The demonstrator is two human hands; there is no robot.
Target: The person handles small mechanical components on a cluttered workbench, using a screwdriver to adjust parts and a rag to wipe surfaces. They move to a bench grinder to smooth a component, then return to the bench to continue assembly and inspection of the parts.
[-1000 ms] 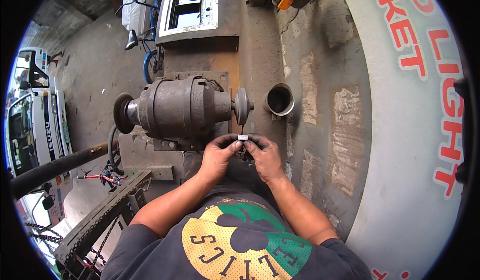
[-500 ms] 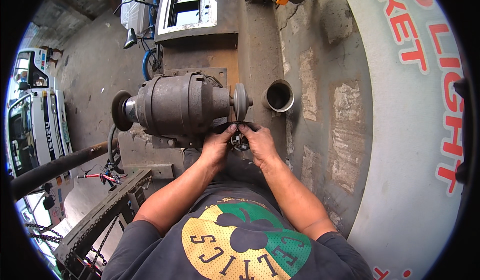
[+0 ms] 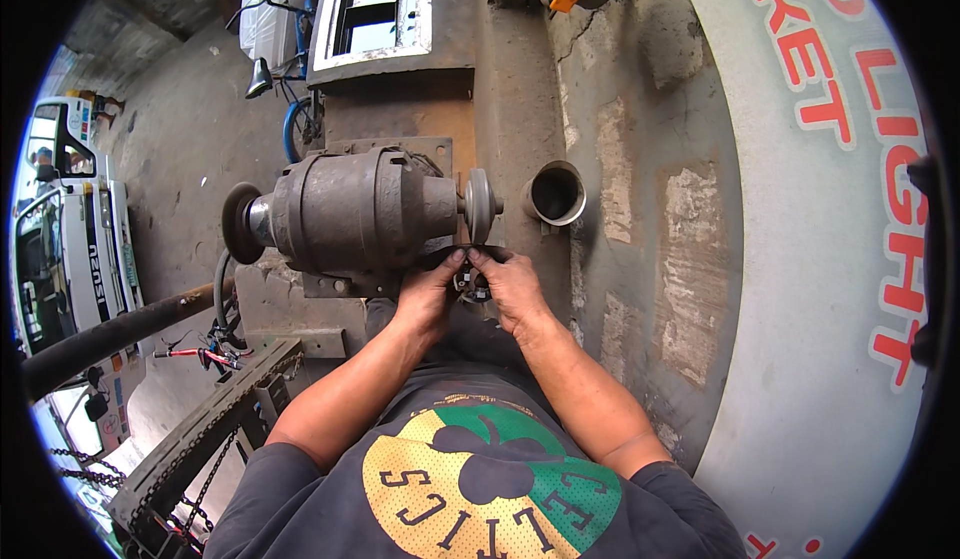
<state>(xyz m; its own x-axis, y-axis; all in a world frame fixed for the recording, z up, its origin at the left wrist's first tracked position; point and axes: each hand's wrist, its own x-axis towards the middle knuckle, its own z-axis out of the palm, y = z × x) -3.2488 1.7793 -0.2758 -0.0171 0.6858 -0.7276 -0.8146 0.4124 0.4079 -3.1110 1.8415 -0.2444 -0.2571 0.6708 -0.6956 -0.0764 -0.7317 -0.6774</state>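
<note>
A small dark part [image 3: 470, 281] is pinched by both hands [image 3: 428, 294] [image 3: 512, 287] at the grinding wheel's [image 3: 478, 204] six o'clock; fingertips risk abrasion if slipped.

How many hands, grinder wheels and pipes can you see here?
Hands: 2, left hand and right hand, both on a small dark part
Grinder wheels: 2, dark wheel and grey wheel
Pipes: 1, open pipe
Total: 5
</note>
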